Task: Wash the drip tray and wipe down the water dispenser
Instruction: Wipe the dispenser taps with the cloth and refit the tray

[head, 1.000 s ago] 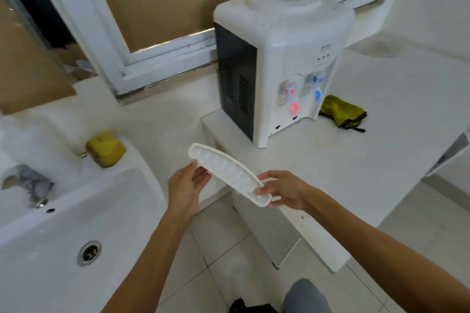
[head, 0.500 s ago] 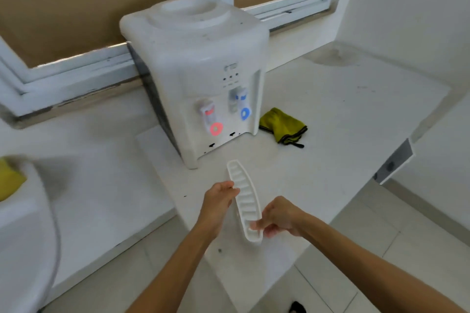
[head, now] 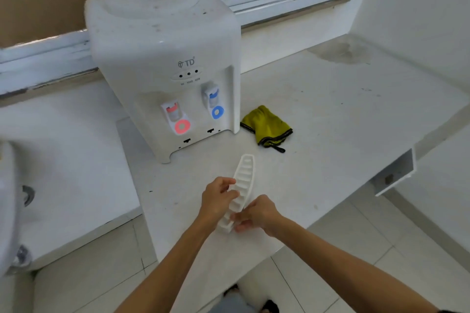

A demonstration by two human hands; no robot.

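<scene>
Head view: fingers (head: 230, 181) of the left hand (head: 216, 201) are curled around the left edge of the drip tray (head: 244, 180) near its middle. Fingers of the right hand (head: 259, 212) pinch the near end of the same tray from the right side. Both hands are closed on the tray; neither is spread open.

The drip tray is a white, curved, slotted plastic piece. It is held lengthwise, far end pointing toward the water dispenser (head: 162, 58), over the front part of the tabletop (head: 330, 134). Whether its far end touches the tabletop cannot be determined. Nothing is visible inside the slots.

The tabletop is white, with small dark specks and a greyish stain (head: 340, 52) in the far right corner. The water dispenser stands on it, white, with no bottle in its top recess, a red tap (head: 178, 119) at left and a blue tap (head: 215, 104) at right. A crumpled yellow-green cloth (head: 267, 126) lies just beside the dispenser's right foot.

A white-framed window (head: 279, 0) runs behind the dispenser. The floor (head: 343, 249) is pale tile. The rim of a white sink (head: 7, 211) shows at the left edge.
</scene>
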